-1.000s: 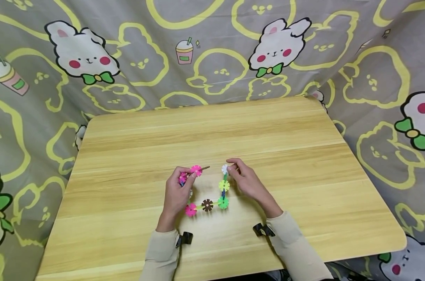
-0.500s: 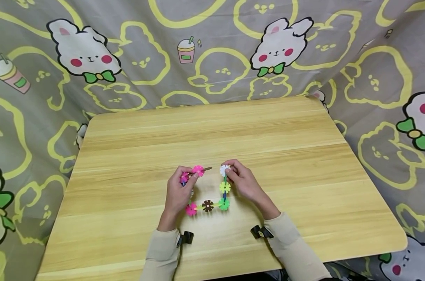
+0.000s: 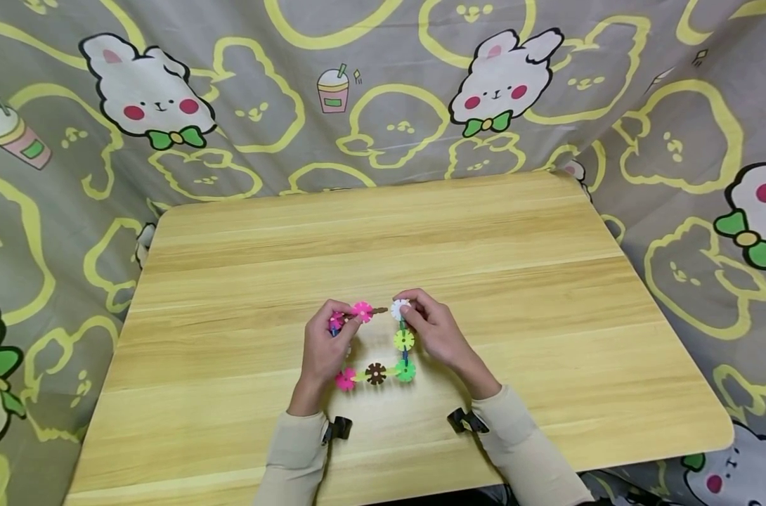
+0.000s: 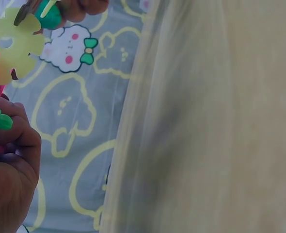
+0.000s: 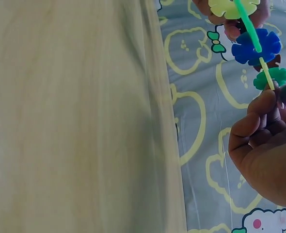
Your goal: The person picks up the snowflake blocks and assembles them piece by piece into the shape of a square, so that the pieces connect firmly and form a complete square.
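A chain of interlocking flower-shaped plastic discs bends into a nearly closed square above the table. My left hand [image 3: 321, 350] pinches a pink disc [image 3: 361, 313] at one end, with a brown disc [image 3: 380, 310] jutting edge-on from it toward the right. At the other end my right hand [image 3: 440, 334] holds a white disc [image 3: 398, 309] between thumb and fingers. The brown disc's tip lies close to the white one, a small gap between. Below hang a yellow disc [image 3: 404, 341], a green disc [image 3: 405, 372] and another brown disc [image 3: 375, 374]. My left fingers hide part of the left side.
The wooden table [image 3: 231, 267] stretches out around both hands. A grey curtain [image 3: 396, 63] with cartoon rabbits surrounds its back and sides. Black straps [image 3: 466, 421] sit at both wrists.
Both hands have drawn closer together, the right one moving left and the left one slightly right. The gap between the brown disc's tip and the white disc has narrowed.
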`<state>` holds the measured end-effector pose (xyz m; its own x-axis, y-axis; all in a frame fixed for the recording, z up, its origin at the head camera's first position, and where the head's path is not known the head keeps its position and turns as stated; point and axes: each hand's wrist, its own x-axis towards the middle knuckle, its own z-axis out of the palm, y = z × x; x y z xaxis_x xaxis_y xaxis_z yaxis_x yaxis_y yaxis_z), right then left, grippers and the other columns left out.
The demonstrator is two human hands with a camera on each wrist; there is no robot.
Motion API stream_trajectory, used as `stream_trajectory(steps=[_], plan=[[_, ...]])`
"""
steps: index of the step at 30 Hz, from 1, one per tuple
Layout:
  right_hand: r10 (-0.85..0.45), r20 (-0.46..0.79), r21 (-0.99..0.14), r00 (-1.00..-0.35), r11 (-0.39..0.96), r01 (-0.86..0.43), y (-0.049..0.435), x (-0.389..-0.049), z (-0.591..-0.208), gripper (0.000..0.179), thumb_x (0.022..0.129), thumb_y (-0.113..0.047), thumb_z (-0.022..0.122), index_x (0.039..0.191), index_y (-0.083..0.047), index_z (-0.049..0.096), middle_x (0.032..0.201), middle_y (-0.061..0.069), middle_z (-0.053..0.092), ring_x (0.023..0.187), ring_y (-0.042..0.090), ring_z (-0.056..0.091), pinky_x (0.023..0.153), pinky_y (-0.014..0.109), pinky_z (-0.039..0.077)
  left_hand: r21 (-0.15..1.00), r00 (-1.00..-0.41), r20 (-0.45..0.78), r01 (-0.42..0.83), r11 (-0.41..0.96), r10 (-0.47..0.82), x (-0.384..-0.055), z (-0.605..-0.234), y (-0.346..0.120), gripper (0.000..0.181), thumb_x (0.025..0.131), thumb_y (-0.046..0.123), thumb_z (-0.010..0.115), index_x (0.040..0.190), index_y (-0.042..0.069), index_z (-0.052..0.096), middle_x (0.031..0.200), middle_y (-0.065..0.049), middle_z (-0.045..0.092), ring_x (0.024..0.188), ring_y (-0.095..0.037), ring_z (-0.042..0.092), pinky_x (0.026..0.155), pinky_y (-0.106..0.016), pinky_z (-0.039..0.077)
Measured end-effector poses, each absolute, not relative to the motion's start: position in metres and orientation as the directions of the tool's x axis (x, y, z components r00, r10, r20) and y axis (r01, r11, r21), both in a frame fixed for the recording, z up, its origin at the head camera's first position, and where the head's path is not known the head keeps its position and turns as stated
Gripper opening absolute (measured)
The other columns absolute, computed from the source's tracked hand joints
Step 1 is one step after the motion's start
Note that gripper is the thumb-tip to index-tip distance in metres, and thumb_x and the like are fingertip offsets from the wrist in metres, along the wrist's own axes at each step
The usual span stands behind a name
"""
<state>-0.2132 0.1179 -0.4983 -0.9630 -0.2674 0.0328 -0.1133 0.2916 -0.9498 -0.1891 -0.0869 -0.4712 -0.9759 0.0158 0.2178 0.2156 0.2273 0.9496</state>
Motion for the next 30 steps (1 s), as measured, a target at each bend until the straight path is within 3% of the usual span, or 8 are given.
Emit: stream_trajectory(steps=[8, 14, 20, 27, 30], plan=[[-0.280, 0.031, -0.950, -0.959, 0.290, -0.115, 0.117, -0.211, -0.497, 0.021, 0.102, -0.019, 0.048, 0.119, -0.015, 0.060, 0.073, 0.007, 0.054, 0.061, 0.014, 0.047, 0.055, 0.022, 0.043, 0.946, -0.978, 0.207, 0.210, 0.246, 0.038, -0.188, -0.471, -0.086, 0.008, 0.085, -0.004, 0.066, 0.092, -0.006, 0.061, 0.071, -0.009, 0.053, 0.054, 0.000, 0.040, 0.050, -0.018, 0.035], [-0.283, 0.042, -0.953, -0.958, 0.277, -0.124, 0.116, -0.210, -0.498, 0.020, 0.102, -0.015, 0.049, 0.117, -0.015, 0.061, 0.072, 0.006, 0.054, 0.060, 0.013, 0.047, 0.054, 0.022, 0.043, 0.940, -0.976, 0.210, 0.217, 0.262, 0.057, -0.188, -0.471, -0.085, 0.007, 0.086, -0.004, 0.066, 0.092, -0.006, 0.062, 0.080, -0.016, 0.062, 0.056, -0.002, 0.045, 0.051, -0.018, 0.039], [-0.248, 0.039, -0.960, -0.968, 0.259, -0.105, 0.113, -0.207, -0.493, 0.019, 0.101, -0.013, 0.050, 0.116, -0.009, 0.061, 0.073, 0.012, 0.054, 0.061, 0.012, 0.047, 0.054, 0.020, 0.041, 0.935, -0.981, 0.186, 0.191, 0.299, 0.048, -0.191, -0.475, -0.080, 0.007, 0.087, -0.002, 0.065, 0.093, -0.005, 0.062, 0.083, -0.017, 0.062, 0.058, -0.005, 0.045, 0.055, -0.019, 0.038], [-0.199, 0.016, -0.958, -0.980, 0.279, -0.072, 0.111, -0.212, -0.500, 0.021, 0.100, -0.011, 0.050, 0.117, -0.003, 0.060, 0.073, 0.007, 0.051, 0.061, 0.013, 0.046, 0.054, 0.020, 0.040, 0.942, -0.990, 0.132, 0.141, 0.304, 0.050, -0.203, -0.505, -0.080, 0.008, 0.090, 0.011, 0.067, 0.096, 0.008, 0.063, 0.079, -0.009, 0.058, 0.060, -0.012, 0.047, 0.055, -0.022, 0.040], [-0.184, -0.022, -0.957, -0.983, 0.288, -0.033, 0.114, -0.218, -0.504, 0.022, 0.101, -0.014, 0.051, 0.118, -0.005, 0.060, 0.075, 0.007, 0.052, 0.063, 0.015, 0.046, 0.055, 0.021, 0.041, 0.933, -0.993, 0.080, 0.104, 0.345, 0.084, -0.207, -0.506, -0.080, 0.015, 0.092, 0.016, 0.065, 0.105, 0.010, 0.061, 0.087, -0.007, 0.060, 0.067, -0.015, 0.052, 0.061, -0.025, 0.045]])
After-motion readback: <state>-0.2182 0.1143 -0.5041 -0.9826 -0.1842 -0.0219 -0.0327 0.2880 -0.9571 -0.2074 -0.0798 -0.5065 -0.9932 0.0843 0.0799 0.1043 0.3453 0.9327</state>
